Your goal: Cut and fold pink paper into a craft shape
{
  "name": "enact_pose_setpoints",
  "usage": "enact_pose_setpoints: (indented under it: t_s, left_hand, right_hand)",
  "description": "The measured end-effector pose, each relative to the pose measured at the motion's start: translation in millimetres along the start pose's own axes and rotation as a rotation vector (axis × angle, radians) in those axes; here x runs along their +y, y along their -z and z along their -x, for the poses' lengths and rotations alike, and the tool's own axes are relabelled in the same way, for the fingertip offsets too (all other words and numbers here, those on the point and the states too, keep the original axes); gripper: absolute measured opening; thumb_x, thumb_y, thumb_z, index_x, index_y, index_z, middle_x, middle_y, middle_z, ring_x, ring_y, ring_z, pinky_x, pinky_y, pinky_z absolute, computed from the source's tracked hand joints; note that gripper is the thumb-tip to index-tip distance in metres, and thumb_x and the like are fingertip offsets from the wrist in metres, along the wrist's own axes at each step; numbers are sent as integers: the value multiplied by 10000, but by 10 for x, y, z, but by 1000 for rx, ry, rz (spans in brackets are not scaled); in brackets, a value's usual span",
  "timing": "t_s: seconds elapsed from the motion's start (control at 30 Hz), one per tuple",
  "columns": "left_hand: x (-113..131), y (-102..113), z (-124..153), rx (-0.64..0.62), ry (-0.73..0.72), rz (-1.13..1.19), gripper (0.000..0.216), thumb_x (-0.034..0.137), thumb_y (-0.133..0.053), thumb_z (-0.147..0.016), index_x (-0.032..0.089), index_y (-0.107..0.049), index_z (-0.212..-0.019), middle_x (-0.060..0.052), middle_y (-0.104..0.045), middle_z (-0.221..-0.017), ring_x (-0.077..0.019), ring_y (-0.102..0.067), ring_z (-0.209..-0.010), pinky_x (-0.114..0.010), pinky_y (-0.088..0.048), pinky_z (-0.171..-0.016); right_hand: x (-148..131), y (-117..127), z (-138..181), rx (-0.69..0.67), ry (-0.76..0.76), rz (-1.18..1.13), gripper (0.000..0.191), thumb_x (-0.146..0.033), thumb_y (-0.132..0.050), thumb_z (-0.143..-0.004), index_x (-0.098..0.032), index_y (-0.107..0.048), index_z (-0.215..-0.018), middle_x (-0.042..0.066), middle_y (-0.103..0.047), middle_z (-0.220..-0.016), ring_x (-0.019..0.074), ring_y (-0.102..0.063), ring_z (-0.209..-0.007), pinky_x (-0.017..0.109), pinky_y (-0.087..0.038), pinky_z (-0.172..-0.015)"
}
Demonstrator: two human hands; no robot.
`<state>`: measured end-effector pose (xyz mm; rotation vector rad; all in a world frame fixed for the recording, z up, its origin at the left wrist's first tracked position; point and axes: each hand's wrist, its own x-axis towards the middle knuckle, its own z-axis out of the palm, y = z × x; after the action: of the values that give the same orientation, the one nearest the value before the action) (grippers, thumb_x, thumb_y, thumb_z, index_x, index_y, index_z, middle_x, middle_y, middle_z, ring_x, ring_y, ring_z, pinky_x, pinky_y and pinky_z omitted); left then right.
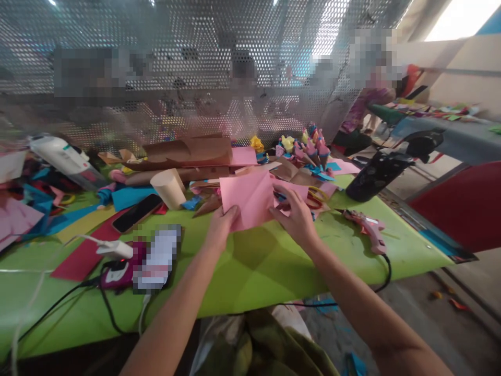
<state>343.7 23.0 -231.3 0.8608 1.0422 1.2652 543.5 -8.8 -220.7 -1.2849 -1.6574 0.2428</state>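
Note:
A sheet of pink paper (248, 201) with a diagonal crease is held up over the green table. My left hand (222, 224) pinches its lower left side, with the thumb on the front face and the other fingers hidden behind. On the opposite side, my right hand (294, 216) is at the right edge, its fingers curved and the thumb tip on the paper. Behind that hand lie more pink paper (295, 190) and scissors with yellow handles (318, 196). A pink glue gun (366, 227) rests farther right.
The green table (250, 282) carries a cardboard tube (168, 189), a dark phone (136, 213), a blurred-screen phone (157, 258), a purple power strip (125, 271) with cables, and a black bottle (378, 175). Paper flowers (311, 143) stand at the back before a perforated metal screen (195, 68). A person (362, 107) sits beyond.

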Motion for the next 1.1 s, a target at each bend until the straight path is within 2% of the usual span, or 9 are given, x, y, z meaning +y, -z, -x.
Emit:
enact_pose_setpoints:
  t_s: [0.1,0.17,0.4,0.6,0.7,0.83,0.93,1.0,1.1]
  left_hand:
    - [-21,-26,13,17,-10,-32,396,366,-814,-603,147,-726,-920,-84,-782,-893,-254,-731,-863,-403,-553,-884]
    - [-30,-28,66,36,-18,-64,399,353,-788,-614,146,-721,-947,-94,-783,-928,-273,-729,-899,-414,-549,-890]
    - [-8,145,587,-30,-30,-305,453,322,-707,-733,150,-680,-1151,-130,-751,-1155,-303,-694,-1076,-425,-528,-963]
    - [12,390,1118,-58,-353,-1066,811,135,-709,-755,257,-431,-1506,-133,-633,-1378,-325,-588,-1273,-523,-432,-1091]
    - [46,489,1275,-319,-504,-1284,667,87,-617,-843,317,-508,-1459,-94,-484,-1553,-282,-419,-1451,-534,-304,-1193]
    - [107,545,1343,-765,-396,-1284,452,317,-554,-972,369,-540,-1421,-56,-575,-1477,-236,-455,-1436,-591,-157,-1236]
    - [131,555,1337,-843,-315,-1254,695,573,-725,-803,335,-536,-1428,-104,-539,-1500,-302,-420,-1457,-645,-84,-1223]
    - [123,563,1332,-863,-296,-1236,841,608,-805,-687,314,-537,-1428,-127,-520,-1510,-323,-398,-1469,-651,-49,-1221]
    - [74,569,1334,-803,-281,-1206,643,487,-785,-774,317,-598,-1365,-106,-575,-1465,-290,-445,-1442,-642,-65,-1227]
  right_hand:
    - [-83,59,67,-83,274,280,651,-51,-502,-782,-279,-576,-1388,88,-475,-1545,278,-516,-1318,455,-433,-1077]
    - [-101,74,133,-172,361,386,748,6,-508,-703,-292,-596,-1384,53,-439,-1586,297,-413,-1422,506,-340,-1159]
    - [18,160,454,-339,381,254,654,11,-508,-761,-305,-671,-1310,33,-665,-1375,244,-585,-1297,482,-426,-1109]
    - [10,300,849,-508,315,6,507,-42,-498,-850,-268,-713,-1250,75,-705,-1306,230,-667,-1206,435,-522,-1033]
    - [5,369,978,-544,266,-76,416,-89,-495,-916,-265,-733,-1209,89,-724,-1270,227,-671,-1206,427,-528,-1040]
    - [13,471,1019,-601,232,-121,337,-149,-562,-939,-252,-726,-1216,115,-721,-1272,245,-659,-1228,460,-511,-1067]
    - [9,533,1007,-632,216,-108,346,-137,-594,-920,-249,-720,-1223,121,-707,-1298,254,-648,-1240,478,-498,-1076]
    - [3,559,996,-645,200,-95,340,-135,-595,-917,-254,-726,-1207,113,-715,-1285,251,-648,-1229,470,-506,-1055]
    - [-7,572,978,-635,161,-70,261,-172,-585,-939,-255,-752,-1122,98,-749,-1209,239,-675,-1121,444,-533,-977]
